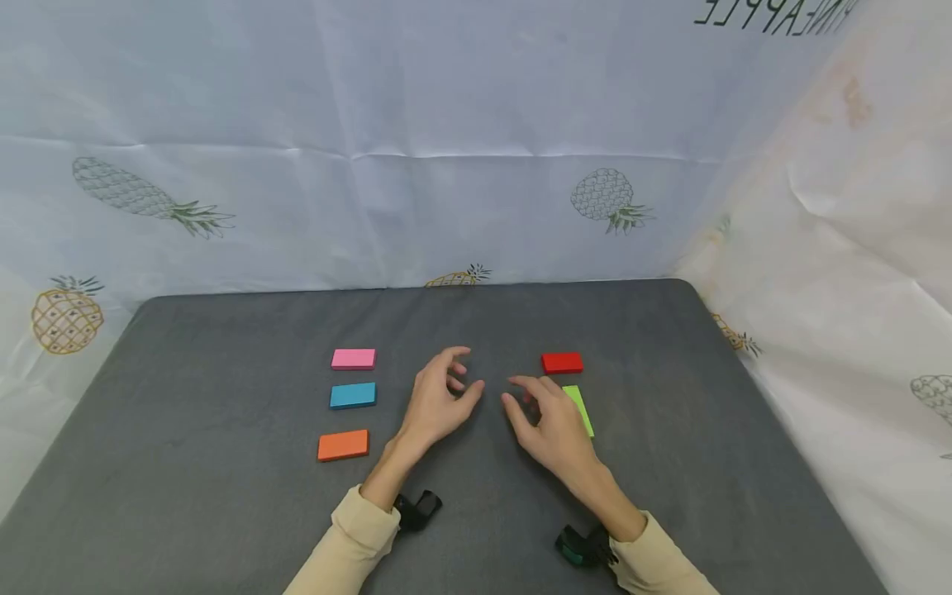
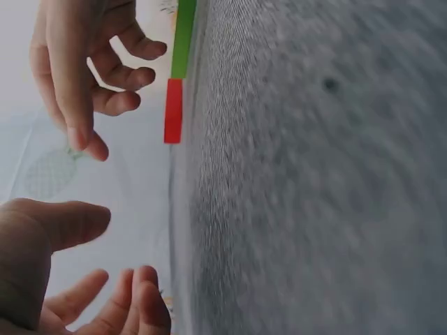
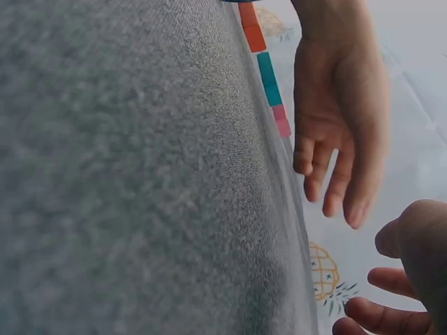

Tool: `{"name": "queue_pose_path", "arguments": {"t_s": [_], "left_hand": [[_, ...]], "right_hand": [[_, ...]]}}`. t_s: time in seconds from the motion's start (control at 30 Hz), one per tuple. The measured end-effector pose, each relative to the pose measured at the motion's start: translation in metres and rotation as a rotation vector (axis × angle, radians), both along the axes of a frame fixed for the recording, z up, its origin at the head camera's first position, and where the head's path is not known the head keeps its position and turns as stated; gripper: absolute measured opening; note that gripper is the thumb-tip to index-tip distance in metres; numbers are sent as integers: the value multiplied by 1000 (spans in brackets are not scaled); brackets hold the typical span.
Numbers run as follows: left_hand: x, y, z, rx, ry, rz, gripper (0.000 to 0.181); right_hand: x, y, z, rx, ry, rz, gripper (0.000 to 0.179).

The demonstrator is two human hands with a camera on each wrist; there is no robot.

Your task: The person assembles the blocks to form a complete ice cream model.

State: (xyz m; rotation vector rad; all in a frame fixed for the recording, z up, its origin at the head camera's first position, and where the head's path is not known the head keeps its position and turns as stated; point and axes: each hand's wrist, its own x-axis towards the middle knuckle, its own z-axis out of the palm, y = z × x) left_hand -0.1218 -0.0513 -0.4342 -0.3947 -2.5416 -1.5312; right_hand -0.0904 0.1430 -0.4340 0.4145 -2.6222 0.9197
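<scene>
My left hand (image 1: 439, 398) hovers over the middle of the table, fingers loosely bent and holding nothing. Facing it, my right hand (image 1: 552, 426) is also bare, its fingers relaxed, with a gap between the two. Just beside the right hand lies a lime green block (image 1: 578, 411), partly covered by that hand in the head view. Beyond it is a red block (image 1: 562, 363). To the left of the left hand, a pink block (image 1: 353, 359), a blue block (image 1: 353, 395) and an orange block (image 1: 343, 445) form a column, lying flat and apart.
The blocks lie on a dark grey cloth-covered table (image 1: 223, 496). A white curtain (image 1: 476, 99) printed with pineapples hangs behind the table and along its right side. Black wrist cameras (image 1: 419, 511) are strapped below both hands.
</scene>
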Motion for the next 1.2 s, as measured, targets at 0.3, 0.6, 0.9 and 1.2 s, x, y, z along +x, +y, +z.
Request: {"name": "queue_pose_path", "arguments": {"t_s": [0.3,0.6,0.9,1.2], "left_hand": [[-11,22,0,78,-36,-97,47],[-26,36,1,119,-120,-168,49],[-39,51,-3,95,-155,-223,51],[-46,69,-9,38,-144,-215,47]], "right_hand": [[5,12,3,-76,4,8,22],[9,26,4,-110,19,-16,23],[11,38,4,-124,-2,-42,26],[11,49,0,-144,-16,-82,31]]}}
